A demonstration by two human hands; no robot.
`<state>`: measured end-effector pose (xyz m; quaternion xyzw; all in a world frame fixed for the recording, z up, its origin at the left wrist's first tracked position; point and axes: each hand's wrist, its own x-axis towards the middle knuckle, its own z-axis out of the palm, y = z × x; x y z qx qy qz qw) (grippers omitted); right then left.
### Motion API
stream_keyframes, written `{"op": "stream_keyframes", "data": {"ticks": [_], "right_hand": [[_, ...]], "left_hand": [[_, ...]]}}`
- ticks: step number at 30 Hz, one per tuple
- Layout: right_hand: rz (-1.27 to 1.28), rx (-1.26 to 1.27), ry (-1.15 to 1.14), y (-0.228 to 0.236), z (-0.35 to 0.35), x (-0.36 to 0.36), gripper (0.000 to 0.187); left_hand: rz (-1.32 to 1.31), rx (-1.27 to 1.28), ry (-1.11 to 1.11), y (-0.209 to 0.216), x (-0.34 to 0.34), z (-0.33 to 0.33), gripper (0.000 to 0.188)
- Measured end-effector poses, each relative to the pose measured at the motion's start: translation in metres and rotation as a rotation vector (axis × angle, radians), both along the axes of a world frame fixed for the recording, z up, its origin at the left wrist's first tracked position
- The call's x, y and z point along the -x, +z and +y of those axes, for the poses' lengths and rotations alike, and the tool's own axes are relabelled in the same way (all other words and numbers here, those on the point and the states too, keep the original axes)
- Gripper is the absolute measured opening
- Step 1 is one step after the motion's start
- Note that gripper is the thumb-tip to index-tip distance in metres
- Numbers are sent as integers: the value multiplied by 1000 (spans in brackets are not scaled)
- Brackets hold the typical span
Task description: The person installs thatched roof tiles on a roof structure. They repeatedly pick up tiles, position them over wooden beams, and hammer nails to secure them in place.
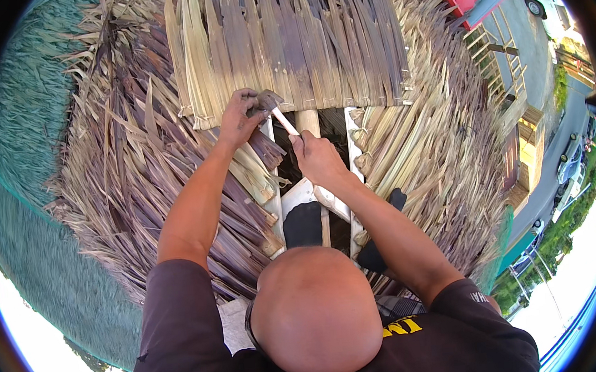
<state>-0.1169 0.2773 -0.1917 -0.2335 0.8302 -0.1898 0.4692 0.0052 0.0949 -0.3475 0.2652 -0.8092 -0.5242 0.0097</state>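
My right hand (318, 160) is closed around the pale handle of a hammer (284, 121). The hammer's dark head meets the lower edge of a thatch panel (289, 55) made of dried palm leaves. Right beside that head, my left hand (240, 117) has its fingers bent together at the panel's edge. Whatever those fingers pinch is hidden by them and the hammer head. Under the panel's edge a round wooden pole (308, 123) runs down between white rafters (274, 181).
Dark-socked feet (303, 224) stand on the framing, by an open gap between the rafters. Layered thatch slopes away on the left (138, 169) and right (432, 128). Green netting (31, 225) covers thatch at far left. A street with parked vehicles (572, 167) lies below right.
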Motion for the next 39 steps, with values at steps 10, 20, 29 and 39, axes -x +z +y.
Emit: {"op": "stream_keyframes", "data": {"ticks": [10, 20, 29, 39], "right_hand": [[111, 237, 33, -6, 11, -1, 22], [30, 0, -15, -10, 26, 9, 43], [251, 60, -344, 183, 166, 106, 34], [986, -250, -886, 446, 413, -65, 29]], "left_hand": [[57, 19, -14, -2, 5, -11, 45], [6, -25, -30, -2, 3, -14, 48], [-151, 236, -645, 91, 167, 28, 37], [631, -1, -1520, 492, 236, 391, 34]]}}
